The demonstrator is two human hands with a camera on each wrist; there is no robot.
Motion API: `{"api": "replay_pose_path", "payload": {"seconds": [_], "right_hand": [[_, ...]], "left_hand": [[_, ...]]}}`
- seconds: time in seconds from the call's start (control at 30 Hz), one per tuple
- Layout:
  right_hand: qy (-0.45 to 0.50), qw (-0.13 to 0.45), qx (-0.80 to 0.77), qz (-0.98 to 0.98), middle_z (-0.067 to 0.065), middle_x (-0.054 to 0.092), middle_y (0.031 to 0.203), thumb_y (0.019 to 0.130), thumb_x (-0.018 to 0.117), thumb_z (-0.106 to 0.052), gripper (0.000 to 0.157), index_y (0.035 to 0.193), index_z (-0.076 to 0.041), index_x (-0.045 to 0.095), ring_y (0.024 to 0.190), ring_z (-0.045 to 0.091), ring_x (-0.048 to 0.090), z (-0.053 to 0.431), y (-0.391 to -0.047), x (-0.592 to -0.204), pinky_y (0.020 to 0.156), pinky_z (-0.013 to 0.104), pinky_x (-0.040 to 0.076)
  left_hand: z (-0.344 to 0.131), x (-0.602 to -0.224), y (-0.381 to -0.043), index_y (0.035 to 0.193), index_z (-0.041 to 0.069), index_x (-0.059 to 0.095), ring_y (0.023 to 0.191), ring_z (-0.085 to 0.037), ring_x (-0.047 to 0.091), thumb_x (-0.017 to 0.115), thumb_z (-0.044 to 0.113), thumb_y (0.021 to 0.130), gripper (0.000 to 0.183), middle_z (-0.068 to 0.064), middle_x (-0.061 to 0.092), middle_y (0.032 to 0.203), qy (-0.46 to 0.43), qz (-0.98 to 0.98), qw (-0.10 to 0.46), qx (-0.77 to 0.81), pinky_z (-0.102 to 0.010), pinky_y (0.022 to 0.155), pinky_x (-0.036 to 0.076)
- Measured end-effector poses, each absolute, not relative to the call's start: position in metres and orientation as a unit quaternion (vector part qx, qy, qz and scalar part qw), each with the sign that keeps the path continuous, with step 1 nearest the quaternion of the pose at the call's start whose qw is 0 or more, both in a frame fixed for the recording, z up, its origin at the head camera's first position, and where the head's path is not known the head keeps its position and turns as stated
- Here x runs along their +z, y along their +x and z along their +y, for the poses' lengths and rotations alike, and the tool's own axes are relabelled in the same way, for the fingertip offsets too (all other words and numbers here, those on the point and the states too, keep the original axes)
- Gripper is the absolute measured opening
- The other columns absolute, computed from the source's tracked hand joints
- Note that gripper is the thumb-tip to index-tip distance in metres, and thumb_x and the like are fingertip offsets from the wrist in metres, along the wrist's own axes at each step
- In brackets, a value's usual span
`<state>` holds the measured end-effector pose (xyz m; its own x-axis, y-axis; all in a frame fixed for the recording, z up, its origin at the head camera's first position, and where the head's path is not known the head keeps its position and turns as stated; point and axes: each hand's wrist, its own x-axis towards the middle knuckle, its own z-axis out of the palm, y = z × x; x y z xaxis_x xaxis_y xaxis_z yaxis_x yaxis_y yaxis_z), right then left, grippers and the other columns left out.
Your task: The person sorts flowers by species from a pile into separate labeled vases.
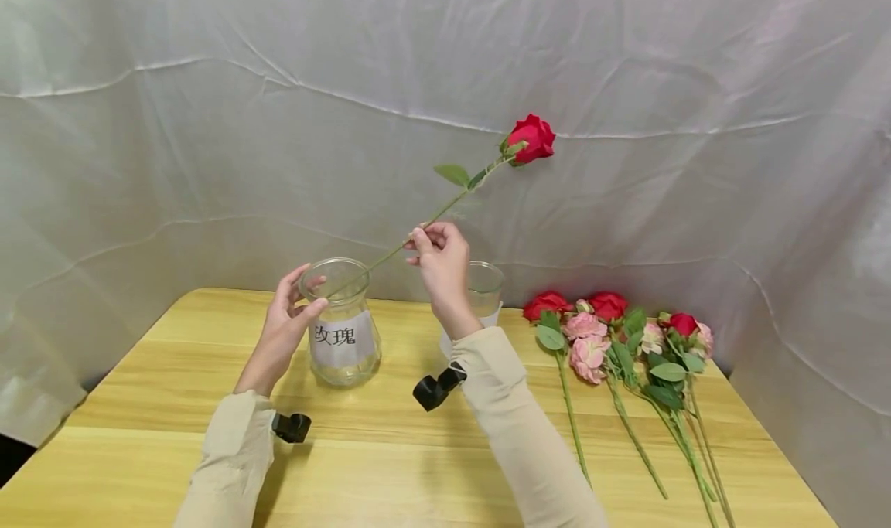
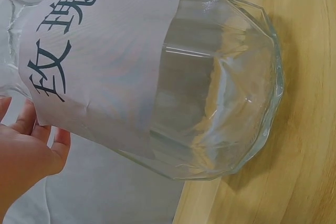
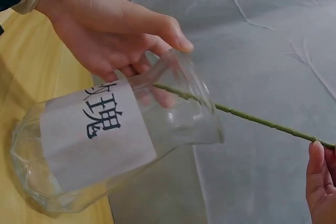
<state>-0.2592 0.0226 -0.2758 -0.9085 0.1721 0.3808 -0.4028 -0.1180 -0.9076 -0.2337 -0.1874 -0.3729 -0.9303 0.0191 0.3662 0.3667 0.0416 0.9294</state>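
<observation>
With fingers of R hand (image 1: 445, 269) pinched tight on rose (image 1: 477, 179) mid-stem, lower end inside jar (image 1: 346, 302). Holding jar's neck w/ L hand (image 1: 281, 323), fingers spread round it. Showing red bloom (image 1: 532, 139) in head view only (just bare stem (image 3: 252, 118) in R wrist cam). Reading 玫瑰 on label (image 2: 105, 56), whole but sideways in L wrist cam.

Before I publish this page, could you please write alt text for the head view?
A person's right grip holds a red rose by its stem, the lower end inside a labelled glass jar held at the neck by the left grip. More red and pink flowers lie at right on the table, near a second, partly hidden glass vessel.
</observation>
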Motion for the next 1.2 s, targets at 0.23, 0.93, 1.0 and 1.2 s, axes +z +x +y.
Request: {"api": "replay_pose_path", "payload": {"seconds": [0.23, 0.93, 1.0, 1.2], "right_hand": [[0.09, 0.192, 0.732, -0.647, 0.019, 0.06, 0.087, 0.087, 0.056, 0.001, 0.009, 0.092, 0.008, 0.052, 0.071, 0.019, 0.061, 0.016, -0.261, -0.286, 0.057, 0.026, 0.051], [0.141, 0.166, 0.726, -0.652, 0.028, 0.06, 0.088, 0.084, 0.059, 0.002, 0.011, 0.089, 0.011, 0.054, 0.07, 0.028, 0.061, -0.014, -0.265, -0.315, 0.06, 0.034, 0.052], [0.146, 0.157, 0.73, -0.649, 0.029, 0.06, 0.089, 0.085, 0.058, 0.004, 0.011, 0.09, 0.012, 0.054, 0.073, 0.033, 0.06, -0.017, -0.265, -0.316, 0.057, 0.028, 0.05], [0.138, 0.146, 0.734, -0.649, 0.019, 0.063, 0.085, 0.085, 0.06, -0.002, 0.013, 0.09, 0.009, 0.059, 0.07, 0.026, 0.056, -0.023, -0.266, -0.319, 0.059, 0.03, 0.048]], "left_hand": [[-0.187, -0.373, -0.233, 0.142, 0.012, 0.021, 0.119, -0.024, 0.034, 0.055, 0.015, 0.089, 0.063, -0.017, 0.038, 0.133, -0.136, -0.712, 0.128, -0.677, -0.024, 0.09, 0.032], [-0.191, -0.374, -0.23, 0.142, 0.01, 0.02, 0.117, -0.023, 0.035, 0.056, 0.015, 0.089, 0.064, -0.016, 0.039, 0.133, -0.129, -0.713, 0.129, -0.677, -0.022, 0.087, 0.034], [-0.192, -0.373, -0.229, 0.142, 0.011, 0.02, 0.118, -0.023, 0.035, 0.056, 0.015, 0.089, 0.064, -0.017, 0.039, 0.133, -0.127, -0.715, 0.129, -0.676, -0.023, 0.088, 0.033], [-0.193, -0.373, -0.227, 0.142, 0.012, 0.019, 0.12, -0.023, 0.033, 0.055, 0.015, 0.089, 0.064, -0.016, 0.038, 0.134, -0.125, -0.711, 0.127, -0.68, -0.031, 0.093, 0.03]]}}
